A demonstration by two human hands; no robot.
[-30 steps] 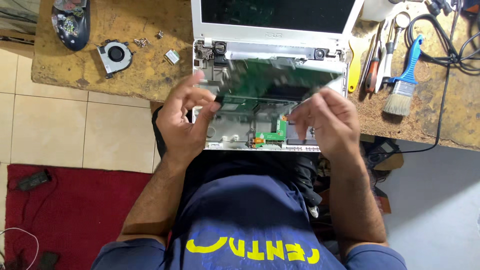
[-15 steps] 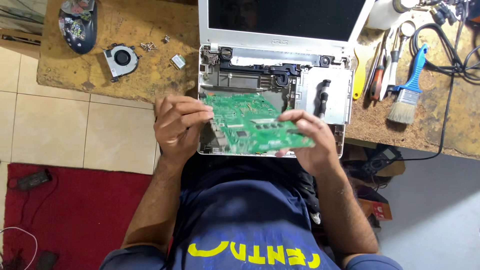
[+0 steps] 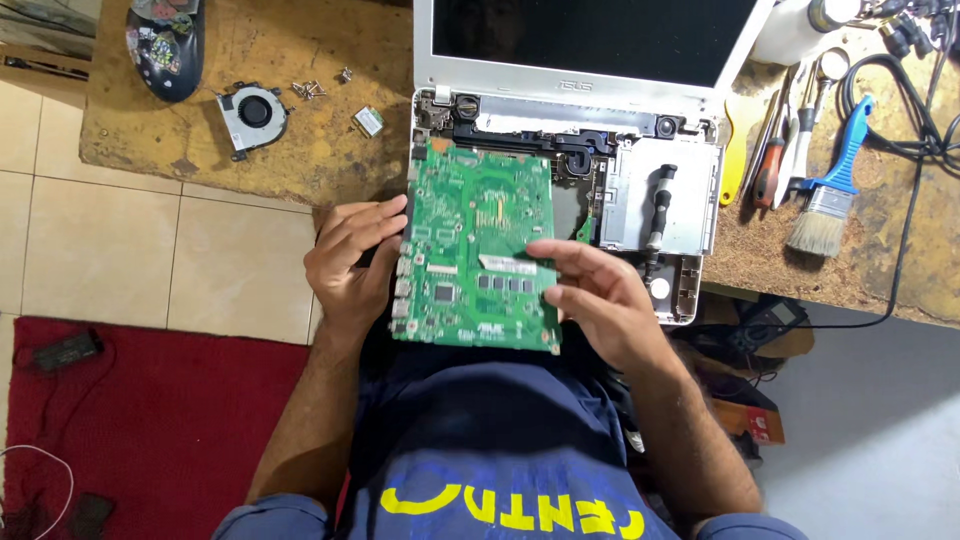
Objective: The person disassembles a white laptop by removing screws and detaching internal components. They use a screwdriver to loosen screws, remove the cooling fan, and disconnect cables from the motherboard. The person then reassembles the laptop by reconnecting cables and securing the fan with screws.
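The grip is two-handed: the left hand (image 3: 352, 265) clasps the left edge of a green circuit board (image 3: 478, 245), fingers curled over the side where the metal ports sit, while the right hand (image 3: 597, 305) pinches the board's right edge, thumb on top near a row of black chips. Both hands are closed on the board, which is held flat, face up, partly over the person's lap and partly over the front of the opened laptop base (image 3: 660, 190).

The base lies on the counter (image 3: 290, 150) with its insides bared: a black hinge bar along the top and a silver bay with a black cable on the right. The laptop's dark screen (image 3: 590, 35) stands open behind it.

To the left on the counter lie a small cooling fan (image 3: 254, 112), a cluster of loose screws (image 3: 310, 90) and a small card (image 3: 369, 121), probably a wireless module, though it is too small to be sure. To the right of the laptop lie a yellow pry tool (image 3: 733, 150), screwdrivers (image 3: 772, 160) and a blue-handled brush (image 3: 830, 185), with black cables (image 3: 900, 110) beyond. A red mat (image 3: 150, 420) covers the floor at lower left.
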